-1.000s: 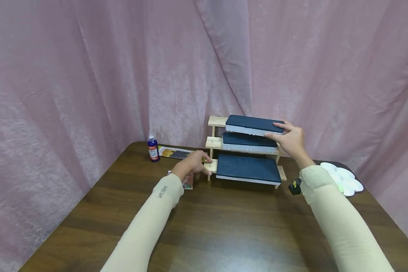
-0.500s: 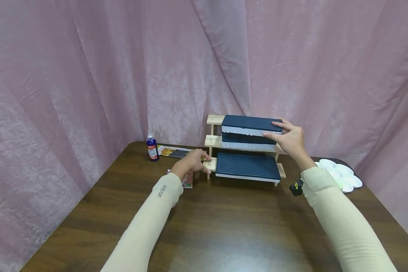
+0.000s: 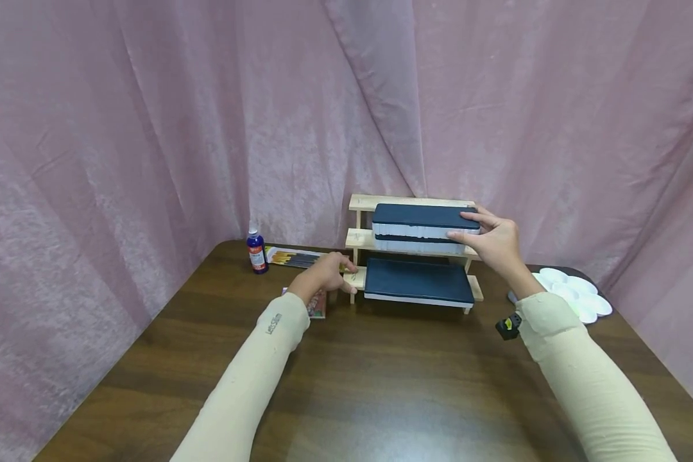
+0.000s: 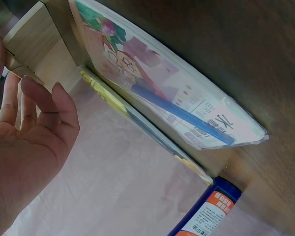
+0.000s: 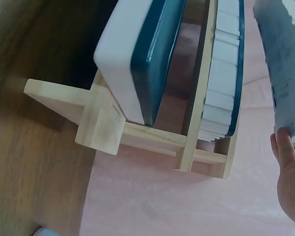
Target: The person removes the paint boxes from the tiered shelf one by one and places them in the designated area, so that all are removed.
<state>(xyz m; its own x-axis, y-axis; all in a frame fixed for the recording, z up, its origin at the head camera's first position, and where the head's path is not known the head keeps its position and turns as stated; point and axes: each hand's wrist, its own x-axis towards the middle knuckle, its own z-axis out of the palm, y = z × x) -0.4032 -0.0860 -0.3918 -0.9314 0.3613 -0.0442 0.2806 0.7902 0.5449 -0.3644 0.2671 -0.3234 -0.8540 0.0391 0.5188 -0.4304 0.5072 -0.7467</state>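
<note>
Head view: right hand grips the right end of the top dark blue box, held clear of the wooden rack's top tier, just above the box on the middle tier. Left hand, fingers loosely curled, rests on the rack's lower left end.

Left wrist view: fingers relaxed beside the rack post; sealed packet and blue bottle lie nearby.

Right wrist view: one fingertip presses the box's edge.

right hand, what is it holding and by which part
The right hand grips the top dark-blue rectangular box by its right end, thumb on the white front edge, fingers on the lid. The left hand rests on the wooden rack's bottom shelf.
</note>
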